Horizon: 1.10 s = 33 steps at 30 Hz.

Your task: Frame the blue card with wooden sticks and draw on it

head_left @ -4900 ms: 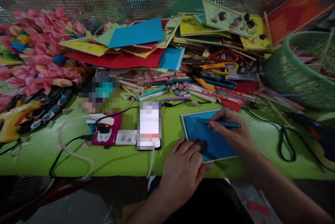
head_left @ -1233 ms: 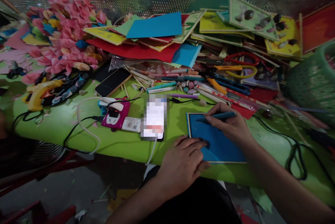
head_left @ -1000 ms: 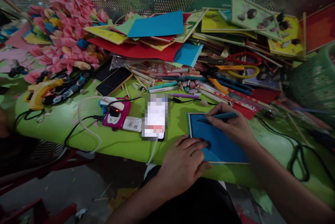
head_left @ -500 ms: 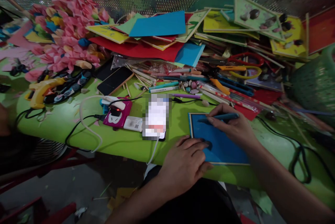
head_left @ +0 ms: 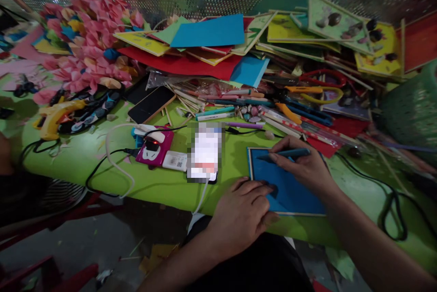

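Note:
A blue panel [head_left: 297,192] with thin pale strips along its edges lies flat on the green table in front of me. My right hand [head_left: 300,162] pinches a dark blue pen [head_left: 292,153], its tip at the panel's upper left part. Resting on the panel's lower left edge, my left hand [head_left: 244,208] lies palm down with its fingers stretched out. To the left of it is a phone [head_left: 205,153] with a lit, blurred-out screen and a white cable plugged in. Any mark under the pen tip is too faint to make out.
A magenta power strip [head_left: 164,146] with chargers and a yellow glue gun [head_left: 56,119] sit left. Behind lie pens, orange-handled scissors [head_left: 303,89], coloured sheets [head_left: 208,32] and pink paper flowers [head_left: 92,32]. A green basket [head_left: 413,101] and black cable [head_left: 392,205] are right. Someone's arm [head_left: 5,155] shows far left.
The view has shifted very slightly. Both hands, the pen and the blue panel stay in nearly the same places relative to each other.

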{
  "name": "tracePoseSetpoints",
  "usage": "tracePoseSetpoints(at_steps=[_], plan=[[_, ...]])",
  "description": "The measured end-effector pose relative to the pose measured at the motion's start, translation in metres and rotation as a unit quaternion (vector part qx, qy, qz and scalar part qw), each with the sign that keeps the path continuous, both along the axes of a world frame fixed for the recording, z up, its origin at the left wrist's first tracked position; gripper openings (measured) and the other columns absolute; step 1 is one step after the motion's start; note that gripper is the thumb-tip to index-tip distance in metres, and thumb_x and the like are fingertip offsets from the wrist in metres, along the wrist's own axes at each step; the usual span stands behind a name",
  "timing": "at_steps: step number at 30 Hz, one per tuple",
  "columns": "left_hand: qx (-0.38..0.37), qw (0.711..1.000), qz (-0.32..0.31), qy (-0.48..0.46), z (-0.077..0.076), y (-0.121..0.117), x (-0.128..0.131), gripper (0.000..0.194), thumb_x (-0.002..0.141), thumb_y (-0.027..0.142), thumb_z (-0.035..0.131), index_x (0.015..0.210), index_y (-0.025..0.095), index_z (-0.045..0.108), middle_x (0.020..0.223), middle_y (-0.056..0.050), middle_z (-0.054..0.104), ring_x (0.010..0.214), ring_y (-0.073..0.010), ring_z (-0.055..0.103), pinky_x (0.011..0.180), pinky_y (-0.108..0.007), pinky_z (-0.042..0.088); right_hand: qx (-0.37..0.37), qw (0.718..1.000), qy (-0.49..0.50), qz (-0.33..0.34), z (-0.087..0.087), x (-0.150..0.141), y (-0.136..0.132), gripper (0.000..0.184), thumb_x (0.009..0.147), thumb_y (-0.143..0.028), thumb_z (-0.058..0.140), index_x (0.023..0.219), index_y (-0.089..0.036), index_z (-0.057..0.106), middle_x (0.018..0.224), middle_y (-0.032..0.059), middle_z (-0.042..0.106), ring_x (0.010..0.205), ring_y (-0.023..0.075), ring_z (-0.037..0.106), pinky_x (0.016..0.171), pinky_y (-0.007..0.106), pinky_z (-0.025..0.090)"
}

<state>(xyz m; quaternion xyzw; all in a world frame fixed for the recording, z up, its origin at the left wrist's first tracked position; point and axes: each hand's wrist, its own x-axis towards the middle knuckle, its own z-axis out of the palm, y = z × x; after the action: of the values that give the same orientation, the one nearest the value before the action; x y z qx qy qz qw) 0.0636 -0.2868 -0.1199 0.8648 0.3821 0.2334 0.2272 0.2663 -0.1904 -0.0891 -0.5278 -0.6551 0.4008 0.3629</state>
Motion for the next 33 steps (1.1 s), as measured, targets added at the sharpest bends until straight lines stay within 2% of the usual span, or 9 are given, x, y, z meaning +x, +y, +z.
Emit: tracePoseSetpoints(at_steps=[14,23,33], plan=[[-0.001,1.0,0.005,-0.016,-0.001,0.0,0.0,0.023,0.107,0.04,0.052,0.106,0.021,0.064,0.141,0.003,0.068,0.132,-0.0175,0.059,0.119,-0.038,0.039,0.003,1.0,-0.002,-0.018,0.0,-0.007,-0.002,0.024,0.083,-0.045,0.079,0.08,-0.024,0.068,0.077,0.0022,0.067,0.072,0.0194,0.06,0.063,0.033,0.048],[0.008,1.0,0.004,-0.008,-0.001,0.0,0.0,0.023,0.105,0.04,0.055,0.107,0.02,0.066,0.139,0.0,0.069,0.133,-0.0172,0.059,0.118,-0.039,0.041,-0.01,1.0,0.011,-0.022,-0.002,0.002,-0.001,0.022,0.084,-0.043,0.079,0.081,-0.024,0.068,0.077,0.002,0.067,0.07,0.019,0.059,0.062,0.033,0.046],[0.004,1.0,0.004,-0.011,-0.001,0.0,0.0,0.022,0.104,0.039,0.056,0.109,0.02,0.066,0.14,-0.001,0.069,0.133,-0.0175,0.058,0.118,-0.039,0.041,-0.01,1.0,0.01,-0.02,-0.005,0.006,-0.001,0.019,0.083,-0.04,0.078,0.079,-0.025,0.068,0.078,0.0023,0.068,0.074,0.021,0.061,0.067,0.035,0.048]])
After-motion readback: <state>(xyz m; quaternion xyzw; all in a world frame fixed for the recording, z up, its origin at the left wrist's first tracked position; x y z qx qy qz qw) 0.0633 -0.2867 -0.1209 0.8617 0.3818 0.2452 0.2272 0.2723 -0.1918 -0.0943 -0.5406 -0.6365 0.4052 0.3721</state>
